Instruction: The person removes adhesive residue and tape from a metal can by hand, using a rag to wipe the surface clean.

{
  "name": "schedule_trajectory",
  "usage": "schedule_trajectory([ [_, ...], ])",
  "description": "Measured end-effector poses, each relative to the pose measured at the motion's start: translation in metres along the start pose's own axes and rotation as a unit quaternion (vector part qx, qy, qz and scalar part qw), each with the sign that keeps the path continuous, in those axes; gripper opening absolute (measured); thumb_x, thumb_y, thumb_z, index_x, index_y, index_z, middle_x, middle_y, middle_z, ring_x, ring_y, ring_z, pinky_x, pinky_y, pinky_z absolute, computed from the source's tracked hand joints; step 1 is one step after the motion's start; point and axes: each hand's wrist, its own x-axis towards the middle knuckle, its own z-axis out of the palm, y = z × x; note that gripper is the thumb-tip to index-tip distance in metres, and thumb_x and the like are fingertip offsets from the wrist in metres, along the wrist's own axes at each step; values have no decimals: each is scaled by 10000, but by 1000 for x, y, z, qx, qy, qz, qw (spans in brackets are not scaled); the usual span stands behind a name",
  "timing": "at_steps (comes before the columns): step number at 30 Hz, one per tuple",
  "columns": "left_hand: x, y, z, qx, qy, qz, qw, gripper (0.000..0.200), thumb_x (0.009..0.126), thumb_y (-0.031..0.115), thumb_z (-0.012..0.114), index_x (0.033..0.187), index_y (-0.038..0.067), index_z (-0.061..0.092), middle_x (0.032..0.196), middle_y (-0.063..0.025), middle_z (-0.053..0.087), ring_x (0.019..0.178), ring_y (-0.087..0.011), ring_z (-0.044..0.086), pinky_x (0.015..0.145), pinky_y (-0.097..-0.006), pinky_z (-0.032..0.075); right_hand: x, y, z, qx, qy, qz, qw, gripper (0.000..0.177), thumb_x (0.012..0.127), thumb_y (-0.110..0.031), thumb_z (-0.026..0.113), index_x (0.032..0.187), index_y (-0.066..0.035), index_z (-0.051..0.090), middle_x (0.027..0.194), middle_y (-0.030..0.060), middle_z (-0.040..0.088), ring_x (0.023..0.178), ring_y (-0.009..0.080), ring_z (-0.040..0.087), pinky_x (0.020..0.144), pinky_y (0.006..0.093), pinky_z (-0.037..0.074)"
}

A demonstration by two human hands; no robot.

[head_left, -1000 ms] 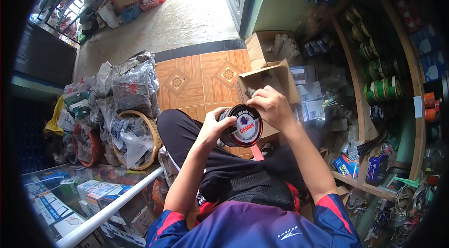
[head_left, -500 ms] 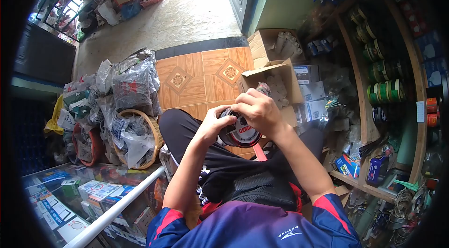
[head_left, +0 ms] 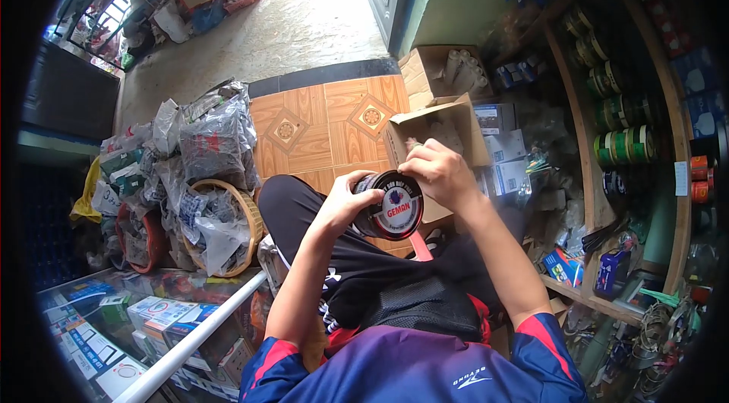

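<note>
My left hand (head_left: 351,202) is wrapped round the side of a round paint can (head_left: 398,208), thumb near its rim. The can is held over my lap, tilted so its lid faces up toward me. Its black and silver lid carries red "GEMAN" lettering. My right hand (head_left: 440,169) is closed at the lid's upper right edge, fingers bent together. A small crumpled, pinkish cloth-like piece (head_left: 412,144) shows blurred beyond those fingers. Most of it is hidden.
Open cardboard boxes (head_left: 471,126) stand ahead on the right, beside shelves with green-labelled tins (head_left: 624,146). On the left are baskets (head_left: 247,209) of plastic-wrapped goods and a glass counter with a white rail (head_left: 205,331). Tiled floor (head_left: 330,126) leads to the doorway.
My right hand has moved right from across the lid to its edge, uncovering more of the label. The cloth-like piece shows less. My left hand keeps its hold on the can.
</note>
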Motion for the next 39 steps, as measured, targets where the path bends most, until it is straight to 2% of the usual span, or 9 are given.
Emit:
schedule_trajectory([
  [6, 2, 1, -1, -29, -38, -23, 999, 541, 759, 189, 728, 1211, -77, 597, 1053, -106, 664, 968, -151, 615, 902, -285, 486, 17, -27, 6, -3, 0, -63, 998, 91, 754, -55, 671, 839, -84, 679, 833, 39, 623, 819, 225, 615, 731, 350, 537],
  [12, 2, 4, -3, 22, -53, -15, 998, 556, 743, 198, 778, 1210, -53, 607, 1051, -104, 668, 972, -151, 617, 909, -300, 496, 2, -11, -1, 77, -21, 16, 997, 107, 802, -107, 743, 897, -88, 695, 864, 44, 657, 844, 249, 628, 734, 360, 530],
  [19, -3, -12, -19, -168, -83, -53, 981, 806, 774, 432, 797, 1362, 40, 410, 1213, -113, 610, 1122, -218, 605, 910, -365, 525, 6, -21, 0, 207, -36, 127, 969, 102, 859, -81, 705, 907, 4, 674, 829, 164, 691, 770, 302, 688, 699, 378, 532],
  [23, -11, -39, -3, -333, -83, 37, 938, 866, 763, 456, 811, 1379, 18, 388, 1312, -129, 539, 1217, -223, 548, 1040, -400, 459, 1, -16, 1, 197, 2, 172, 965, 112, 861, -93, 709, 890, 11, 678, 803, 169, 696, 748, 296, 696, 681, 359, 528],
  [28, -33, -49, 35, -365, -2, 78, 928, 869, 716, 232, 852, 1408, 2, 378, 1332, -116, 536, 1252, -231, 527, 1077, -397, 429, -11, -26, 10, 174, 40, 216, 960, 115, 858, -98, 711, 879, 9, 674, 813, 170, 697, 766, 299, 701, 684, 355, 527],
  [30, -39, -51, 47, -377, 20, 84, 922, 889, 699, 217, 866, 1406, -3, 374, 1338, -119, 529, 1248, -232, 527, 1077, -398, 430, -15, -29, 13, 161, 51, 224, 960, 116, 858, -98, 710, 876, 9, 671, 817, 169, 699, 772, 299, 702, 687, 357, 527],
  [34, -37, -63, 44, -384, 68, 62, 919, 685, 788, 219, 761, 1350, -11, 444, 1252, -107, 589, 1174, -211, 582, 1049, -361, 447, -22, -33, 13, 185, 60, 220, 956, 106, 861, -136, 705, 892, -34, 700, 847, 128, 711, 782, 300, 697, 685, 372, 540],
  [35, -37, -61, 44, -359, 81, 77, 927, 602, 818, 218, 709, 1319, -19, 476, 1195, -98, 617, 1130, -193, 601, 1022, -335, 459, -25, -31, 15, 159, 73, 190, 966, 102, 852, -123, 710, 908, -38, 714, 869, 111, 703, 773, 290, 694, 687, 366, 544],
  [39, -39, -49, 39, -310, 98, 75, 943, 559, 819, 195, 722, 1278, -24, 489, 1153, -99, 618, 1085, -170, 605, 989, -323, 476, -24, -40, 1, 69, 64, 163, 982, 121, 838, -95, 706, 944, -39, 724, 911, 90, 671, 791, 280, 684, 701, 362, 549],
])
